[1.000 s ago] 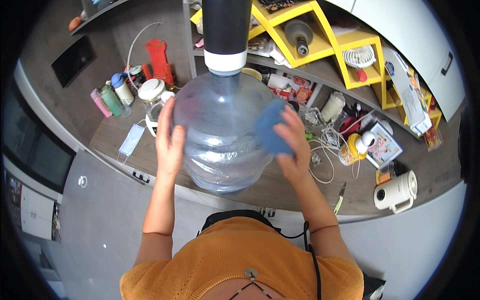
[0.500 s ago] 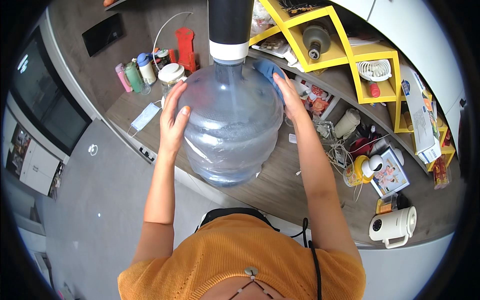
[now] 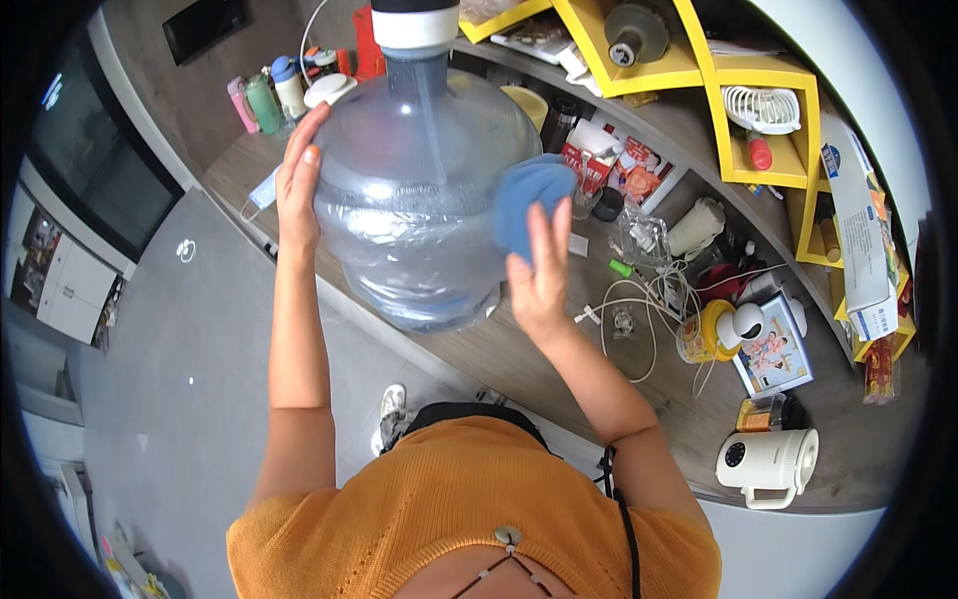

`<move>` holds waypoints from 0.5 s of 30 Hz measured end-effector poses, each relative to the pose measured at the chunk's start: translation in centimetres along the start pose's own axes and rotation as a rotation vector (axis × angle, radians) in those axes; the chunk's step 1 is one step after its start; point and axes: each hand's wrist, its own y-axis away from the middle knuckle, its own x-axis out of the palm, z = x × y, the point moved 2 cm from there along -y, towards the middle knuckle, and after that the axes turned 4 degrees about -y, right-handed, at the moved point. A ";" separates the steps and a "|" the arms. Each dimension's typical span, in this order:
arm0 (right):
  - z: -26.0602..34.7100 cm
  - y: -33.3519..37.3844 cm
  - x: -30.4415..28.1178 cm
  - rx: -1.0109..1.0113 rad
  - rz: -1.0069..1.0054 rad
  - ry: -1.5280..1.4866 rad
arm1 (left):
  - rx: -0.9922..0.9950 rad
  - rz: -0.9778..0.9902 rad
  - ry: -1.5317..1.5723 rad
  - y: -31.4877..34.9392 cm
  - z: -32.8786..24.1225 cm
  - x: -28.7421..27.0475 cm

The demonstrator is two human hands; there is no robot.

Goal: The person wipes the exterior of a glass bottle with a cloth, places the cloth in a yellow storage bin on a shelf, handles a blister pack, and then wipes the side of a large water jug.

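Observation:
A large clear water jug [image 3: 414,160] stands on the wooden counter [image 3: 439,364] in front of me. A black and white pump [image 3: 414,28] sits on its neck and runs out of the top of the picture. My left hand [image 3: 297,185] lies along the jug's left side, fingers stretched out. On the other side, my right hand [image 3: 541,270] grips a folded blue cloth [image 3: 524,195] against the lower right flank of the jug. The cloth partly hides those fingers.
Behind the jug at left stand several bottles [image 3: 262,103]. A yellow shelf [image 3: 699,80] holds a dark bottle [image 3: 636,35] and a small white fan [image 3: 761,110]. White cables [image 3: 649,299], a framed picture [image 3: 774,349] and a white kettle [image 3: 768,461] occupy the counter's right.
My right hand and the cloth have come down and nearer along the jug's right side. The jug and my left hand appear further left as the view has shifted.

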 end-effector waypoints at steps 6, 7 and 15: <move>-0.6 5.8 2.0 -0.435 0.413 0.253 | -0.066 -0.024 0.056 -0.1 0.1 0.1; -0.5 6.6 1.8 -0.443 0.494 0.240 | -0.085 -0.032 0.063 0.0 0.3 -0.1; -3.2 10.5 -6.0 0.495 0.532 -0.023 | -0.134 -0.186 -0.120 1.4 -2.0 0.4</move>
